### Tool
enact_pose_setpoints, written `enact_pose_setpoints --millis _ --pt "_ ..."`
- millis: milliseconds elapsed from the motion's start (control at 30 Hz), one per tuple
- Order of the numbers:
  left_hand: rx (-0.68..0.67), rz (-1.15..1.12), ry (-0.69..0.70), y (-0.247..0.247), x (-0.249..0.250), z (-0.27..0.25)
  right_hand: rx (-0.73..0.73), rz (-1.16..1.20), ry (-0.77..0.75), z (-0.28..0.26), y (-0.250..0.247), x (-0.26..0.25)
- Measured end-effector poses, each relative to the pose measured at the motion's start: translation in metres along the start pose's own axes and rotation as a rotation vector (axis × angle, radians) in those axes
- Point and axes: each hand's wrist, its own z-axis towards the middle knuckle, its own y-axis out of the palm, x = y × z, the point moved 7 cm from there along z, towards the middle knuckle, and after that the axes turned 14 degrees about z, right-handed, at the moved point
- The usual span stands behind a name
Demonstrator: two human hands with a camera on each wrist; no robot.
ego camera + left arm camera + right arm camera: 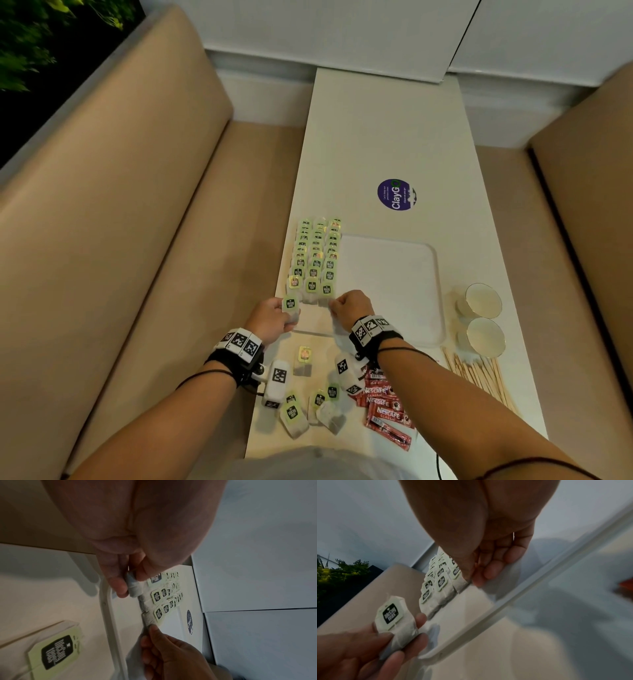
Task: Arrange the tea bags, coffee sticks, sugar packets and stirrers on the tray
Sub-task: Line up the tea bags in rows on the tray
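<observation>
Left hand (272, 317) gripping one tea bag (290, 307) at near left edge of tray (416, 260). Right hand (352, 306) pinching near end of right-hand tea-bag row (315, 260); fingertips hidden in head view. Tray's right half open. Coffee sticks (385, 407) partly hidden under right wrist; stirrers (479, 375) near right table edge.

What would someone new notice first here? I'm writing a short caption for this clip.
First, the three long rows of green-tagged tea bags overlapping along the left side of the white plastic tray. Next, the left hand holding one more green-tagged tea bag at the rows' near end, while the right hand touches the nearest bag of the right row. The red Nescafe coffee sticks lie on the table nearer the person.
</observation>
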Motion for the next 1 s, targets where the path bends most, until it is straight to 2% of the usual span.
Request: enact_pose_setpoints --millis 333,433,533,667,833,1000 --pt "0.093 0.100 -0.010 -0.010 0.000 -0.001 0.047 -0.027 0.083 -0.005 0.000 0.002" --pt "0.109 0.061 -0.005 -0.011 0.004 -0.003 0.075 -0.038 0.024 -0.017 -0.002 -0.003" --pt "0.100 0.090 0.018 -0.013 0.008 -0.003 -0.051 0.059 -0.099 -0.031 0.014 -0.015" --pt "0.075 0.160 0.053 -0.010 0.015 -0.005 -0.271 0.135 -0.133 -0.043 0.041 -0.029" --pt "0.051 0.156 0.051 -0.010 0.015 -0.006 -0.273 0.118 -0.127 -0.040 0.051 -0.031" --pt "0.139 0.089 0.022 -0.024 0.008 -0.013 -0.212 0.078 -0.118 -0.027 0.052 -0.033"
